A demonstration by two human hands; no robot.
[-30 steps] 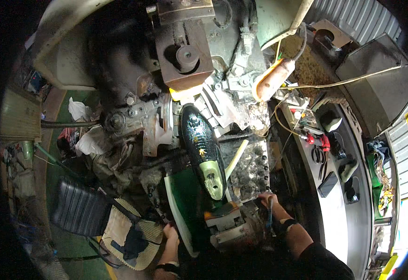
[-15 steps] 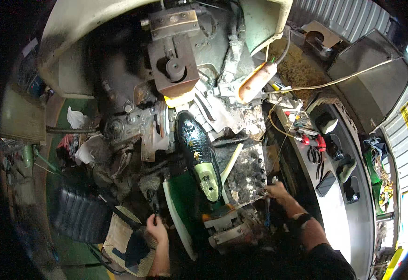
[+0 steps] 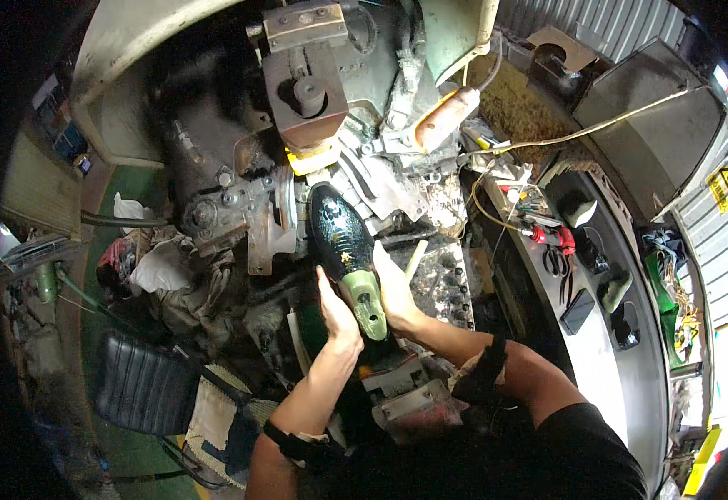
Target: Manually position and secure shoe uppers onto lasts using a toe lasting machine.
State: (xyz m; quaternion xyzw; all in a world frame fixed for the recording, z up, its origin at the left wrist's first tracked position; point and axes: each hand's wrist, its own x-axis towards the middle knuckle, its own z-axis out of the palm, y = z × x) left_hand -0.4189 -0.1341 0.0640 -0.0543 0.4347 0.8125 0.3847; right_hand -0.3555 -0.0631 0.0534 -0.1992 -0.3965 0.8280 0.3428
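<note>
A glossy black shoe upper with a scaly texture (image 3: 339,233) is fitted over a pale green last (image 3: 364,302), its toe pointing away from me under the machine head (image 3: 304,121). My left hand (image 3: 336,315) lies along the left side of the shoe and last. Against the right side rests my right hand (image 3: 395,293), its fingers stretched forward. Between them, both palms clasp the shoe near its heel end. The undersides of the fingers are hidden. Metal arms and plates (image 3: 272,221) of the machine flank the toe.
A lit lamp (image 3: 447,119) hangs right of the machine head. On the right, a bench (image 3: 601,383) holds scissors (image 3: 556,265), a red tool (image 3: 565,240), a phone (image 3: 579,310) and several shoe parts. A black chair (image 3: 143,383) stands at lower left.
Both hands have come inward onto the shoe: the left from a lever at lower left, the right from a handle at the right. The view has shifted slightly.
</note>
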